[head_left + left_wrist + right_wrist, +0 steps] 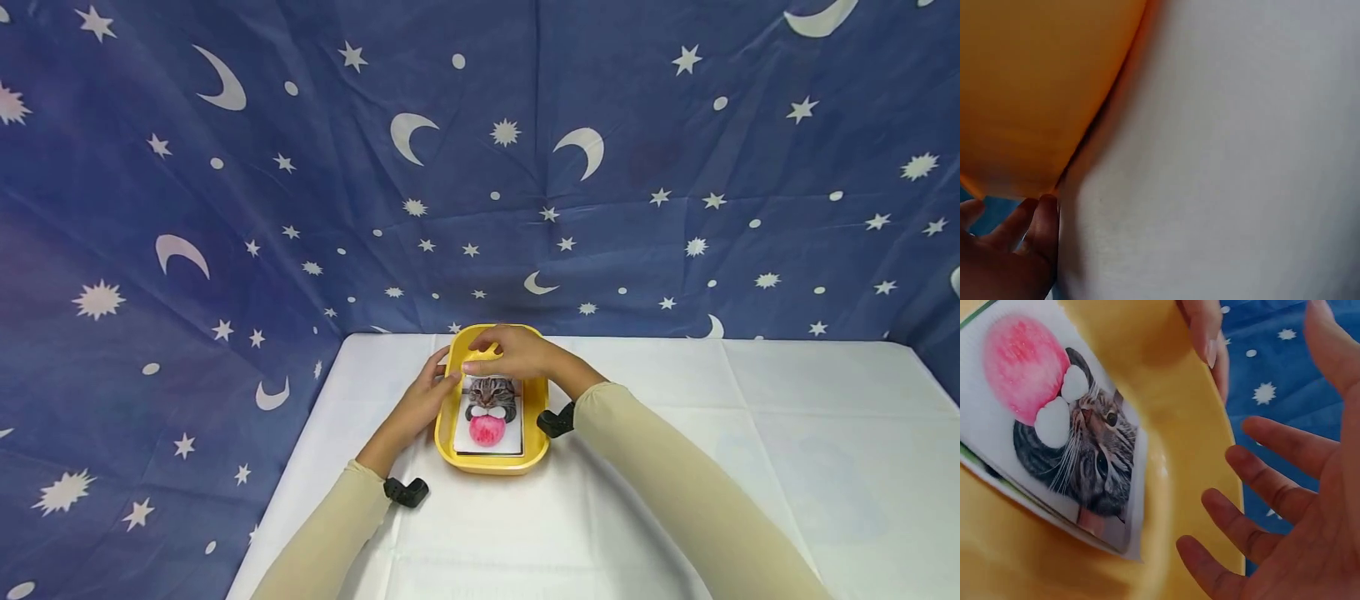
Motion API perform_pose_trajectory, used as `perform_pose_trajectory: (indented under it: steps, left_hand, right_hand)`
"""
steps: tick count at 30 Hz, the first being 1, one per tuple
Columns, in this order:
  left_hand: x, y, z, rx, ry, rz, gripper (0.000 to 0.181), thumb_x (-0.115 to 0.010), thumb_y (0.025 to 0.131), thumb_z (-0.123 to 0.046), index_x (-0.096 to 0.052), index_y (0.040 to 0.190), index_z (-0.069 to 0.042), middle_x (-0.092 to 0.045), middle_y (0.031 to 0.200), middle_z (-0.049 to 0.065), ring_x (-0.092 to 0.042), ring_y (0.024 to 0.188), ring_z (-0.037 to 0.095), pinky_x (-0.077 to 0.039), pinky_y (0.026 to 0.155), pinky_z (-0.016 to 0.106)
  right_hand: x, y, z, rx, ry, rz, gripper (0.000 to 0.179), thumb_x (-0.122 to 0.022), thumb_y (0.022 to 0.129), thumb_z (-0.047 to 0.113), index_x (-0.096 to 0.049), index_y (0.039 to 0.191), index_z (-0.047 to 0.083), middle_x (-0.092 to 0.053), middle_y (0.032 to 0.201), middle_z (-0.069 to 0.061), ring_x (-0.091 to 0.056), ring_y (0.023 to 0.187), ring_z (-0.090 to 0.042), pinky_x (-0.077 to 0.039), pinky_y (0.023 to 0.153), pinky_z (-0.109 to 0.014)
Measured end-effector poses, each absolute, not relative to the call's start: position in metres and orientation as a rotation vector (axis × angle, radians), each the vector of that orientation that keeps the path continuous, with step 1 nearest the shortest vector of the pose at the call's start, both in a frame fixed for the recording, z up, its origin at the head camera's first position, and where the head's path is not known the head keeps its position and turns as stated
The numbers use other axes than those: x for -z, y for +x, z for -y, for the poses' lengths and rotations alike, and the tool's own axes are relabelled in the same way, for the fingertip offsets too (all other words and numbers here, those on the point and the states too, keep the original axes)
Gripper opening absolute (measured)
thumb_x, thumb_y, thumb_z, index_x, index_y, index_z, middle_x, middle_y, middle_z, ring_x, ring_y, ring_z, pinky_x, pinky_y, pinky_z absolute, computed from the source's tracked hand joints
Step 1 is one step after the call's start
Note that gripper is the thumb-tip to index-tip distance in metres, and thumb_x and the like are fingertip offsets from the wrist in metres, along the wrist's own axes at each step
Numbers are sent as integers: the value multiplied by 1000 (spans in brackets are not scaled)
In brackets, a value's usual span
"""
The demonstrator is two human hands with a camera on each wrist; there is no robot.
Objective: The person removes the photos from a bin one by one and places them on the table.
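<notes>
A yellow plastic tub (536,421) stands on the white-covered table. Inside it lies a small stack of picture cards (517,437); the top one shows a tabby cat's face and a pink ball. My left hand (424,398) grips the tub's left rim, thumb over the edge and fingers on the outer wall. The left wrist view catches those fingers (1042,225) against the wall. Over the tub's far end is my right hand (517,352), its fingers spread apart and nothing held. In the right wrist view, the cards (1085,456) lie beyond the fingertips (1216,500).
A white cloth (712,467) covers the table on both sides of the tub. Behind and to the left hangs a blue curtain (480,175) with moons and stars, meeting the table's back edge near the tub's far end. Each wrist wears a black camera (556,422).
</notes>
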State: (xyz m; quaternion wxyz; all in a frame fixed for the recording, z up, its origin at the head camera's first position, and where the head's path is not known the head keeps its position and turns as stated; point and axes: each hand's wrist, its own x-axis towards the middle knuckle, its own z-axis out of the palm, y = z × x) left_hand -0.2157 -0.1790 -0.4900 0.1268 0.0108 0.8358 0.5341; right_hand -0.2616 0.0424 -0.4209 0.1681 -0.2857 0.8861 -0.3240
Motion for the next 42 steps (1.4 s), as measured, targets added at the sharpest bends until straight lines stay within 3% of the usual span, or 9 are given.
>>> perform_pose_trajectory:
  steps: [4, 7, 11, 22, 32, 42]
  left_hand:
    - [491, -217, 184, -1574, 63, -2400, 56, -51, 90, -51, -24, 139, -56, -46, 130, -1, -54, 113, 21, -49, 91, 40]
    - [493, -218, 186, -1576, 91, -2385, 57, -50, 92, -41, -22, 139, -56, -46, 131, 0, -54, 113, 21, -48, 91, 38]
    - [495, -218, 189, -1578, 130, -2356, 56, -48, 95, -39, -20, 140, -56, -43, 134, 1, -53, 115, 22, -46, 94, 39]
    - [501, -215, 189, -1520, 103, -2387, 53, -45, 95, -47, -16, 138, -61, -42, 139, 4, -50, 119, 26, -36, 105, 48]
    - [500, -215, 189, -1504, 91, -2421, 53, -44, 95, -51, -16, 137, -63, -43, 139, 3, -49, 120, 25, -33, 106, 49]
    - [502, -217, 189, -1582, 147, -2348, 56, -44, 96, -48, -14, 142, -57, -39, 140, 3, -48, 122, 25, -35, 106, 45]
  right_hand:
    - [427, -269, -32, 857, -767, -2460, 79, -60, 69, 75, -58, 126, 19, -57, 128, 0, -56, 109, -16, -48, 92, -33]
    - [432, -273, -27, 878, -696, -2369, 78, -68, 66, 69, -59, 124, 16, -55, 129, -3, -65, 90, -25, -55, 78, -36]
    - [438, -277, -23, 886, -620, -2297, 74, -74, 66, 60, -60, 121, 13, -56, 123, -5, -65, 69, -38, -56, 59, -44]
    - [454, -283, -25, 761, -554, -2377, 44, -78, 68, 53, -66, 87, 15, -64, 85, -5, -65, 66, -32, -56, 59, -37]
    - [457, -290, -23, 641, -546, -2406, 31, -81, 68, 43, -68, 77, 16, -65, 75, -2, -66, 60, -26, -54, 54, -32]
    - [456, -287, -27, 667, -642, -2373, 22, -82, 70, 36, -71, 78, 19, -65, 75, 4, -56, 73, -15, -47, 63, -24]
